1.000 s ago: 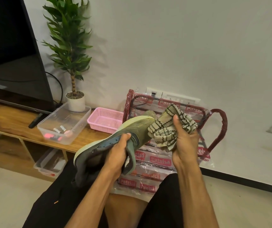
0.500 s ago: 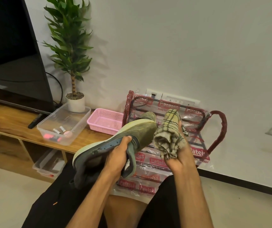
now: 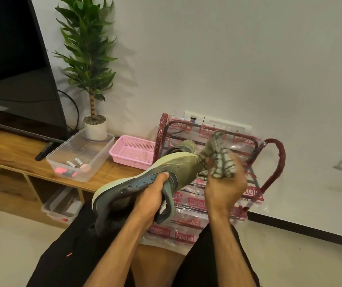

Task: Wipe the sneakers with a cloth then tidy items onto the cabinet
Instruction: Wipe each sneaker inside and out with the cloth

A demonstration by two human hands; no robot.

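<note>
Sneaker (image 3: 182, 167), olive green, is held over the lap, toe pointing far. The left hand (image 3: 149, 197) has its fingers clamped round the sneaker's collar. The right hand (image 3: 224, 189) has its fingers closed on a bunched checked cloth (image 3: 217, 160) at the toe. Wiping is under way; the next move likely calls for turning the shoe to reach the other sides.

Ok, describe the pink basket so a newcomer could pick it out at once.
Start at the wooden cabinet under the TV. Near its right end, beside the white plant pot, two containers sit side by side. The pink basket is the right-hand one, with lattice walls, unlike the clear tub of small items on its left.
</note>
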